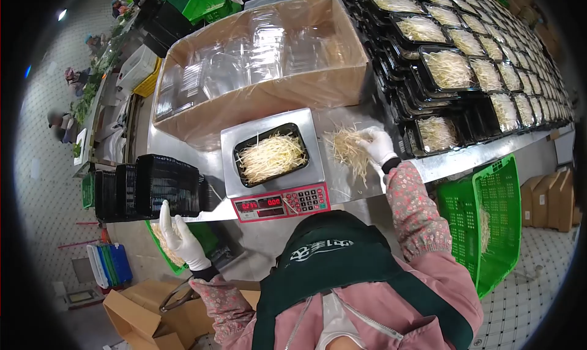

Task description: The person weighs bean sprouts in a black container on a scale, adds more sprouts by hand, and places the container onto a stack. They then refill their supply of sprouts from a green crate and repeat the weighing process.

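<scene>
A black tray (271,155) of pale bean sprouts rests on the metal plate of a scale (281,202) with a red keypad panel. To its right, my right hand (377,146), in a white glove, has its fingers closed on loose sprouts (348,152) lying on the metal table. My left hand (182,240), also gloved, is held up with fingers apart and nothing in it, just below the stacked empty black trays (165,187).
Behind the scale stands a cardboard box (263,102) of clear plastic lids. Stacked packed trays (449,69) fill the right side. Green crates (480,224) stand below the table edge at right and lower left. Several people are farther back.
</scene>
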Demonstrator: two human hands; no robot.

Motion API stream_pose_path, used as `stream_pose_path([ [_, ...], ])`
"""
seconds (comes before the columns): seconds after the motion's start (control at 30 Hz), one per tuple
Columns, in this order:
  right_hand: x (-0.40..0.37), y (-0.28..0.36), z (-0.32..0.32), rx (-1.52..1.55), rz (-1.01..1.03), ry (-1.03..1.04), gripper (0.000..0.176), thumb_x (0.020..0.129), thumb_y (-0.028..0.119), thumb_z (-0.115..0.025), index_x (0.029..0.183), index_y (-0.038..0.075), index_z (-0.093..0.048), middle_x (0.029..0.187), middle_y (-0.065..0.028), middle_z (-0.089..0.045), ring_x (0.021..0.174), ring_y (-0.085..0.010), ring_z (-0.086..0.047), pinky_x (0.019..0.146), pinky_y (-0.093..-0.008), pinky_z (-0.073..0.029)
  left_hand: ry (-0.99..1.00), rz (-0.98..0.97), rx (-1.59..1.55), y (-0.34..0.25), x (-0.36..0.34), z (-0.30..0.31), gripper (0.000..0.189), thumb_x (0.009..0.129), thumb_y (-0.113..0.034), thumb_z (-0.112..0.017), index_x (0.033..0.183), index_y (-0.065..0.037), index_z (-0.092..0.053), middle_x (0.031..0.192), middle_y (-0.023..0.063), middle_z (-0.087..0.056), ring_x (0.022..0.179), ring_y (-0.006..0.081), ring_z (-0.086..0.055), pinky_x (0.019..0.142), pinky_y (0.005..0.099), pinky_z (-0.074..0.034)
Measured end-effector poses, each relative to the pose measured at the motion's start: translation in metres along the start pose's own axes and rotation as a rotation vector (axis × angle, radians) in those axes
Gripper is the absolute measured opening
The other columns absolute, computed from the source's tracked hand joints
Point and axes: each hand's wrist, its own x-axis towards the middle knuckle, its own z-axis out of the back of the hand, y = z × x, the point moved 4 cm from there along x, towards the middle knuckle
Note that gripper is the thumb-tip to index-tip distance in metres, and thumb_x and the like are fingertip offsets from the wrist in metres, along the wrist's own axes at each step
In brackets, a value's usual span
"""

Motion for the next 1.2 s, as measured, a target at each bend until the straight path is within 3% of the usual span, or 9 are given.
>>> stream_pose_path([
  [0.07,0.004,-0.009,0.010,0.187,0.011,-0.052,0.026,0.077,0.021,-0.078,0.098,0.008,-0.074,0.099,-0.0123,-0.070,0.096,-0.0281,-0.067,0.086,-0.0352,-0.052,0.004,0.056,-0.026,-0.001,-0.003,-0.002,0.038,0.095,0.004,-0.049,0.133,0.004,-0.053,0.136,0.0157,-0.057,0.125,0.0254,-0.054,0.108,0.0358,-0.040],
  [0.27,-0.016,-0.007,-0.017,-0.427,0.006,0.234,0.107,0.066,0.051,-0.084,0.147,0.002,-0.034,0.139,-0.0209,-0.049,0.131,-0.0372,-0.044,0.108,-0.0421,-0.037,0.082,-0.073,0.034,-0.023,-0.015,-0.042,0.035,0.091,0.007,-0.053,0.126,0.004,-0.059,0.129,0.0173,-0.061,0.120,0.0283,-0.058,0.104,0.0373,-0.043],
  [0.53,-0.021,0.002,0.013,-0.233,-0.165,0.179,0.034,0.081,0.030,-0.074,0.109,0.011,-0.072,0.104,-0.0133,-0.070,0.099,-0.0331,-0.065,0.086,-0.0406,-0.052,0.136,-0.014,-0.070,-0.023,-0.018,-0.075,0.032,0.091,0.005,-0.055,0.123,0.005,-0.061,0.128,0.0168,-0.061,0.118,0.0276,-0.058,0.104,0.0367,-0.043],
  [0.57,-0.021,-0.002,0.021,-0.193,0.059,0.010,0.030,0.080,0.030,-0.075,0.104,0.011,-0.074,0.096,-0.0127,-0.071,0.094,-0.0334,-0.067,0.083,-0.0410,-0.052,0.137,-0.002,-0.098,-0.019,-0.017,-0.079,0.032,0.091,0.005,-0.055,0.123,0.005,-0.061,0.127,0.0165,-0.061,0.118,0.0270,-0.058,0.104,0.0362,-0.043],
  [0.8,-0.013,-0.026,0.029,-0.286,0.139,0.072,0.031,0.078,0.030,-0.076,0.102,0.011,-0.075,0.092,-0.0151,-0.070,0.089,-0.0337,-0.066,0.080,-0.0399,-0.052,0.171,-0.024,-0.103,-0.019,-0.009,-0.088,0.031,0.091,0.004,-0.059,0.122,0.001,-0.063,0.127,0.0147,-0.061,0.119,0.0261,-0.058,0.102,0.0353,-0.044],
  [0.87,-0.010,-0.019,0.037,0.111,0.077,0.058,0.022,0.082,0.010,-0.074,0.101,-0.002,-0.072,0.091,-0.0096,-0.073,0.083,-0.0141,-0.067,0.078,-0.0287,-0.052,0.169,-0.053,-0.098,-0.009,-0.005,-0.080,0.032,0.090,0.003,-0.060,0.121,0.000,-0.063,0.128,0.0142,-0.062,0.120,0.0263,-0.058,0.102,0.0350,-0.044],
  [0.93,-0.012,0.010,0.045,0.458,0.059,0.029,0.022,0.086,0.006,-0.070,0.105,-0.006,-0.069,0.094,-0.0070,-0.073,0.082,-0.0111,-0.065,0.078,-0.0243,-0.051,0.177,-0.002,-0.132,0.010,0.000,-0.075,0.032,0.091,0.001,-0.060,0.122,0.001,-0.063,0.127,0.0140,-0.062,0.120,0.0258,-0.058,0.103,0.0345,-0.044],
  [1.1,0.006,-0.024,0.018,0.309,-0.026,0.201,0.020,0.086,0.009,-0.072,0.102,-0.004,-0.070,0.093,-0.0067,-0.071,0.083,-0.0103,-0.063,0.075,-0.0253,-0.050,0.268,0.154,-0.179,0.029,0.006,-0.081,0.036,0.095,-0.007,-0.057,0.130,0.001,-0.058,0.129,0.0153,-0.061,0.120,0.0257,-0.058,0.104,0.0343,-0.042],
  [1.2,0.009,0.075,0.054,0.194,0.148,0.149,0.020,0.085,0.009,-0.071,0.101,-0.004,-0.069,0.089,-0.0072,-0.070,0.082,-0.0123,-0.062,0.075,-0.0262,-0.050,0.399,0.231,-0.376,0.039,-0.001,-0.106,0.041,0.099,-0.013,-0.052,0.138,0.001,-0.050,0.137,0.0158,-0.056,0.127,0.0245,-0.053,0.108,0.0343,-0.039],
])
